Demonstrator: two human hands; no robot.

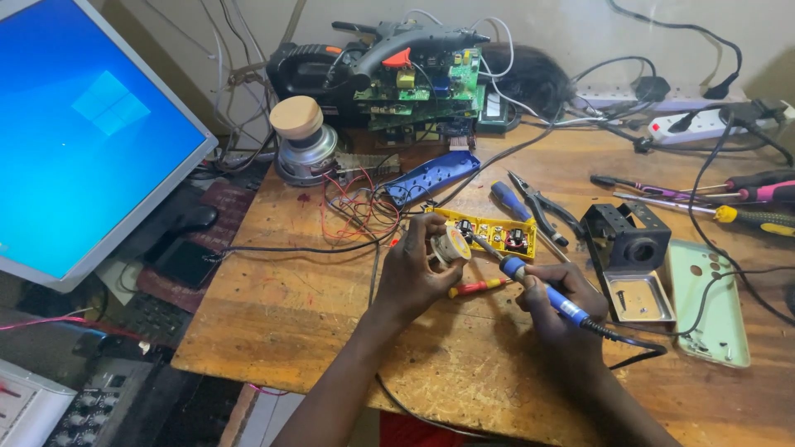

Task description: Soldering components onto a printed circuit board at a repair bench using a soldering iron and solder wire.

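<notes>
Blue-handled soldering iron (542, 290) gripped in my right hand (559, 302), tip pointing upper-left at yellow circuit board (497, 233); left hand (418, 269) pinches solder spool (453, 245) frame centre.

One head-worn view looks down, fairly near, across the wooden workbench (273, 331) toward the wall.

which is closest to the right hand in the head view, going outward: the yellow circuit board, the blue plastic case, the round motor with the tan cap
From the right hand:
1. Yellow circuit board, just above the hand, up and to its left.
2. Blue plastic case, farther up and left, beyond the board.
3. Round motor with the tan cap, farthest, near the table's back left by the monitor.
</notes>
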